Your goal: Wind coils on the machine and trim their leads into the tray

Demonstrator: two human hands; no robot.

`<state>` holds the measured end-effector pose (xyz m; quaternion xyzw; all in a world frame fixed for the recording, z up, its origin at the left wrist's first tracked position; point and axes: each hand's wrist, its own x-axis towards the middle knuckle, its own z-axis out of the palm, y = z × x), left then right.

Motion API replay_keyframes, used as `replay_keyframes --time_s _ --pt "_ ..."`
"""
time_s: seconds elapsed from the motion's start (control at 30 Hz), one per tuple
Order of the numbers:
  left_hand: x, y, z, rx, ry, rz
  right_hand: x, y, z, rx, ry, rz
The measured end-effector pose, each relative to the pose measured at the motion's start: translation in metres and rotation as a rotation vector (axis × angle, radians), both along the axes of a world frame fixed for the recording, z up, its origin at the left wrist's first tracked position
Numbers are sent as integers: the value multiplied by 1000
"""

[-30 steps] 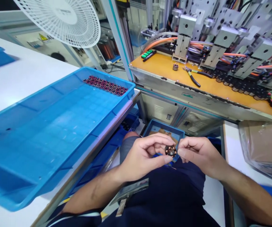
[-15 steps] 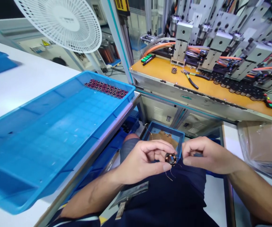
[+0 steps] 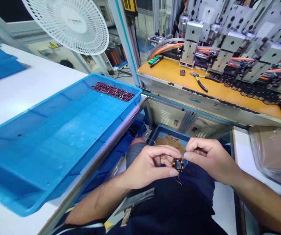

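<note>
My left hand (image 3: 152,168) holds a small stator (image 3: 178,165), a dark ring with copper windings, between thumb and fingers. Its open face is turned toward me, and thin wire ends (image 3: 179,179) hang below it. Right beside the ring is my right hand (image 3: 205,158), thumb and forefinger pinched at its upper right edge. A fine copper wire from the stator seems to run into that pinch, though the fingertips hide its end. Both hands are above my lap.
A large blue tray (image 3: 54,189) on the left table holds rows of stators (image 3: 113,91) at its far end. Below my hands sits a smaller blue bin (image 3: 160,129). Pliers (image 3: 201,83), a single stator (image 3: 182,72) and a marker (image 3: 156,62) lie on the orange machine bench (image 3: 165,73).
My right hand has moved left, closing the gap to the stator. My left hand keeps its hold on the ring. The whole view has shifted slightly.
</note>
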<state>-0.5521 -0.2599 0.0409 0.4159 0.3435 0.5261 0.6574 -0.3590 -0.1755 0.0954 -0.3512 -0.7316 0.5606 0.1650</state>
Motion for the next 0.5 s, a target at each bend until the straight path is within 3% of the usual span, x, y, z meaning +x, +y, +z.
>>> replay_keyframes --time_s 0.23,0.33,0.5 --pt "3 2 -1 117 19 9 7 -8 10 -255 -90 15" --pt "4 3 -1 105 7 -3 7 -9 14 -174 -93 64" --pt "6 3 -1 63 -89 -41 10 -12 16 97 -19 157"
